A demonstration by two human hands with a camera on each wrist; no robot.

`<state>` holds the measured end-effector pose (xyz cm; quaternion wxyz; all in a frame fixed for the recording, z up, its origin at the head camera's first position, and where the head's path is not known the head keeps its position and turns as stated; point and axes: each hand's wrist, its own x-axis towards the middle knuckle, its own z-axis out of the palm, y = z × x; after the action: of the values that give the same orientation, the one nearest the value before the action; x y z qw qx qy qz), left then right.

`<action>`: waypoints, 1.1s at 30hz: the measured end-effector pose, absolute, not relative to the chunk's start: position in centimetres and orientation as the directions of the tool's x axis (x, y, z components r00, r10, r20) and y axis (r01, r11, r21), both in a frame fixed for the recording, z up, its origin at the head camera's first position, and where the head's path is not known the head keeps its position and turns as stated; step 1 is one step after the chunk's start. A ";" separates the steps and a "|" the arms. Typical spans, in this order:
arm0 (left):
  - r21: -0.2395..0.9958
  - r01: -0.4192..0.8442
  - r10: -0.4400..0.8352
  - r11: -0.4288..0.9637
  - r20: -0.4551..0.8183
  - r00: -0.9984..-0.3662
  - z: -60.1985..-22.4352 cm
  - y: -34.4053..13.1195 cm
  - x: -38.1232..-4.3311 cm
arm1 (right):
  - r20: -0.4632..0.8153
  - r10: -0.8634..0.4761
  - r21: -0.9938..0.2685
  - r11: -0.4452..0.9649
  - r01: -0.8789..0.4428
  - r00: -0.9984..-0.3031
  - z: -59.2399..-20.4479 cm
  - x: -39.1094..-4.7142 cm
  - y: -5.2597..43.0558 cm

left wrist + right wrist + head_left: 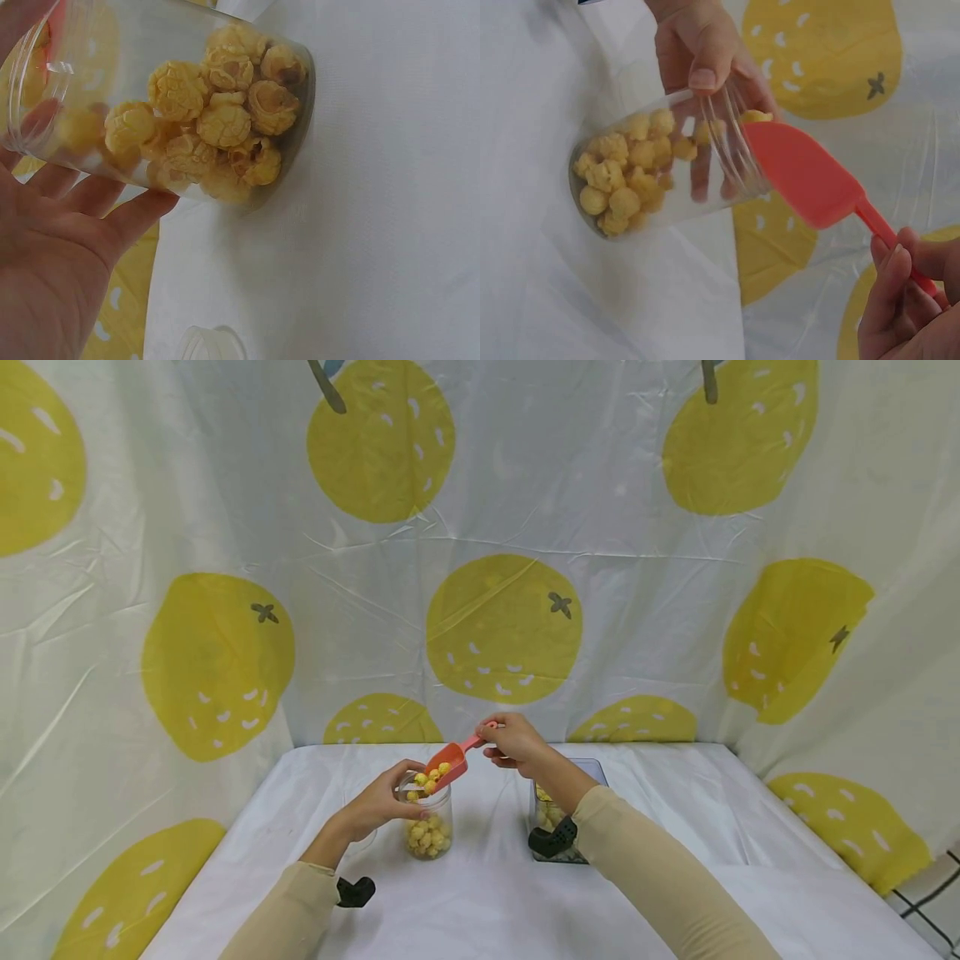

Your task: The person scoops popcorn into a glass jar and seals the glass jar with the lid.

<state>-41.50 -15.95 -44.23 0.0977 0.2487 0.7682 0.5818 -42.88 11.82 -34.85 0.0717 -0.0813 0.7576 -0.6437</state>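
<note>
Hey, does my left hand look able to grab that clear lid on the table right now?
Probably not right away: your left hand is holding the popcorn jar. Once freed, it likely could, since the clear lid lies close by on the white cloth, apparently uncovered.

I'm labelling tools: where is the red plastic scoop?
In the head view, the red plastic scoop is in the right hand, below and left of centre, tilted at the mouth of the clear cylindrical jar.

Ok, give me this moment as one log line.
left hand: holds clear jar | right hand: grips red scoop by handle | scoop: tilted at jar mouth | popcorn: in scoop and jar
</note>
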 end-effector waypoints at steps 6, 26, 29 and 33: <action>0.947 0.282 0.522 0.156 0.163 -0.837 -44.4 -15.9 -41.7 | -0.005 -0.219 -0.986 0.162 -0.032 -0.976 -34.7 -42.8 11.8; 0.953 0.271 0.536 0.133 0.160 -0.829 -44.3 -15.8 -41.6 | 0.038 -0.250 -0.966 0.238 -0.099 -0.967 -33.9 -42.6 11.3; 0.955 0.266 0.538 0.129 0.158 -0.828 -44.4 -15.9 -41.6 | 0.043 -0.252 -0.966 0.236 -0.105 -0.967 -33.7 -42.4 11.2; 0.956 0.263 0.536 0.130 0.155 -0.830 -44.3 -16.0 -41.6 | 0.049 -0.255 -0.965 0.238 -0.112 -0.966 -33.5 -42.2 10.9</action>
<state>-41.57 -15.99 -44.34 0.1135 0.2688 0.7429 0.6024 -42.21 10.88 -33.53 0.0590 -0.1170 0.7845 -0.6062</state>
